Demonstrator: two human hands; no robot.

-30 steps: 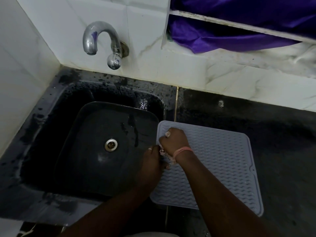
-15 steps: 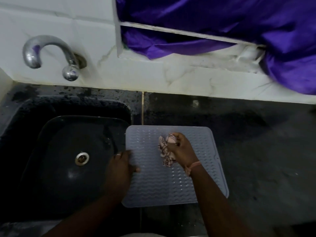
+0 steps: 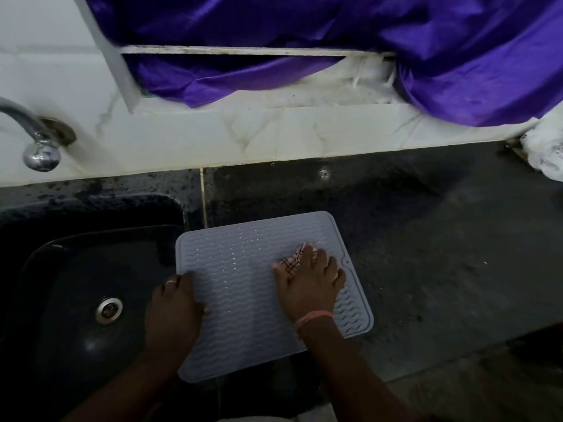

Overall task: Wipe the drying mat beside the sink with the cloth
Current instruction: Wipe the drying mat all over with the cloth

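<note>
Both hands are working on the mat [image 3: 243, 287], each doing a different job. The left hand [image 3: 175, 309] is resting on the mat's left edge, where that edge is hanging over the sink [image 3: 76, 269]; its fingers are lying fairly straight and its thumb is reaching onto the ridged surface, so it is holding nothing and, as I judge it, simply pinning the mat so it is not sliding under the rubbing. The right hand [image 3: 310, 284] is lying spread, palm down, on the right part of the mat, close to its right rim, and is pressing the cloth [image 3: 294, 258] flat beneath it. Only a small checked corner of the cloth is showing, poking out past the fingertips toward the wall, so I cannot tell how much of it is bunched under the palm.

The mat is lying mostly on the dark table [image 3: 426, 239], just right of the sink basin, with its left strip overlapping the basin's rim. It is sitting between the two hands' wrists, slightly turned against the table's edge. Judging by the flat pressing hand, wiping is under way, and the left and near parts of the mat are probably remaining to be covered. A tap [image 3: 36, 144] is sticking out of the wall above the sink.
</note>
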